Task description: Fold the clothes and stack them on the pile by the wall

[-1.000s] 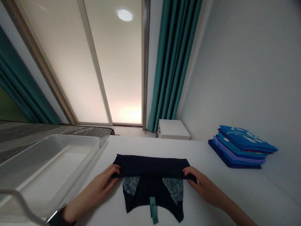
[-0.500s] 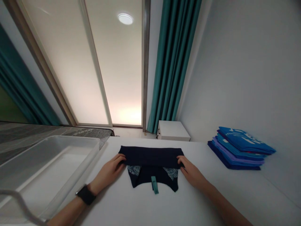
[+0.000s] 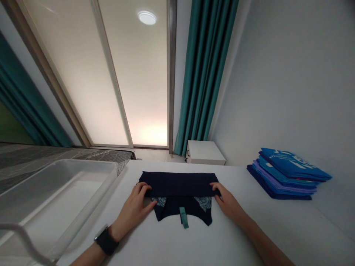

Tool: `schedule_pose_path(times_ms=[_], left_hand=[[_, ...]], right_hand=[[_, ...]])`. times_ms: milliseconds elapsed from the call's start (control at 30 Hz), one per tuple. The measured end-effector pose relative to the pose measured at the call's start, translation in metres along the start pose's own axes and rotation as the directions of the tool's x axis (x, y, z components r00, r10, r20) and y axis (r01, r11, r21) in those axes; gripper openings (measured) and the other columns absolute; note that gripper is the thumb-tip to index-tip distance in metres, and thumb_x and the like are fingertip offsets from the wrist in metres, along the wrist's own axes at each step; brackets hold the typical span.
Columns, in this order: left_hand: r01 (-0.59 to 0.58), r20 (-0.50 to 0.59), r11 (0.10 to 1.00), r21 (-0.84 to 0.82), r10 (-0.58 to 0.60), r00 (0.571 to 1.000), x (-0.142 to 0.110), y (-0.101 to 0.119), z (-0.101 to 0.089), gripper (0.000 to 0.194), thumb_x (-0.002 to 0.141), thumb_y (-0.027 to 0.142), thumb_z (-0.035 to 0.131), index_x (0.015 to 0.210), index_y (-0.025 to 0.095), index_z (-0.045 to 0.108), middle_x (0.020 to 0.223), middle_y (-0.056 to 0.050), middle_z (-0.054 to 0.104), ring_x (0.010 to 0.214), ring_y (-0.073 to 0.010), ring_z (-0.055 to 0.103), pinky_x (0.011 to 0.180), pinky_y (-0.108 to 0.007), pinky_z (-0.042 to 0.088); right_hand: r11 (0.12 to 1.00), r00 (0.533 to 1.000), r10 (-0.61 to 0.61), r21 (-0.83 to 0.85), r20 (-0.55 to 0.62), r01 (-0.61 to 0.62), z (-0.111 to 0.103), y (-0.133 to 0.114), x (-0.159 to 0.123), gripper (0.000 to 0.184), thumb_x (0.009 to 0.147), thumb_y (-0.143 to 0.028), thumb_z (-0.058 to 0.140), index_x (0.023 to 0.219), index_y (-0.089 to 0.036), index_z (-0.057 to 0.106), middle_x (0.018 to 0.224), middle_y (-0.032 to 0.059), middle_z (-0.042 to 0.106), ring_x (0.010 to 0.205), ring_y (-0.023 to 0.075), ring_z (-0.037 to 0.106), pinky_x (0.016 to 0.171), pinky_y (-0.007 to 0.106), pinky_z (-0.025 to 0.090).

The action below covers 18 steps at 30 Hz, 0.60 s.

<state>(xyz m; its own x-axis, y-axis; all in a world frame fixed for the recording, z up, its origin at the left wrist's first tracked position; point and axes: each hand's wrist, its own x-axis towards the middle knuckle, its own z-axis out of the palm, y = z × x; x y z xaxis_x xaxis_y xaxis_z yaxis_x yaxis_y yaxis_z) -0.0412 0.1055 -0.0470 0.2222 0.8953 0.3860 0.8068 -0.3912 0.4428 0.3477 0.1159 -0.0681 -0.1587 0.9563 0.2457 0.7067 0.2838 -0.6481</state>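
Note:
A dark navy shirt (image 3: 177, 183) lies on the white table in front of me, its far part folded over into a flat band. Below the band show the curved neckline, a teal label (image 3: 183, 218) and two pale patterned patches. My left hand (image 3: 135, 205), with a black watch on the wrist, rests at the band's left end. Its fingers touch the cloth, and the thumb is spread towards the left patch. At the right end, my right hand (image 3: 229, 201) holds the band's edge between fingers and thumb.
A stack of folded blue and purple clothes (image 3: 288, 175) stands on the table (image 3: 222, 240) at the right, near the wall. To the left is a translucent plastic bin (image 3: 91, 207), with a grey curved bar in front. A white cabinet (image 3: 206, 152) stands beyond the table.
My left hand has loosened, its thumb now spread away from the fingers towards the neckline. My right hand stays at the right end. The shirt's fold looks much the same.

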Motion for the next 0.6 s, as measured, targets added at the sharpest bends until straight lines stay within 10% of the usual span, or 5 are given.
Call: schedule_pose_path(times_ms=[600], left_hand=[[-0.066,-0.013,0.996,0.068,0.067,0.998,-0.0013,-0.0019,-0.0008,0.025,0.080,0.037,0.065,0.099,0.022,0.057,0.103,-0.006,0.054,0.098,-0.0265,0.051,0.085,-0.043,0.049]], right_hand=[[0.996,0.999,-0.037,-0.079,-0.009,0.036,-0.0038,0.0076,-0.0078,0.022,0.072,-0.012,0.040,0.088,-0.024,0.047,0.123,0.0085,0.058,0.119,0.0214,0.053,0.103,0.042,0.039]])
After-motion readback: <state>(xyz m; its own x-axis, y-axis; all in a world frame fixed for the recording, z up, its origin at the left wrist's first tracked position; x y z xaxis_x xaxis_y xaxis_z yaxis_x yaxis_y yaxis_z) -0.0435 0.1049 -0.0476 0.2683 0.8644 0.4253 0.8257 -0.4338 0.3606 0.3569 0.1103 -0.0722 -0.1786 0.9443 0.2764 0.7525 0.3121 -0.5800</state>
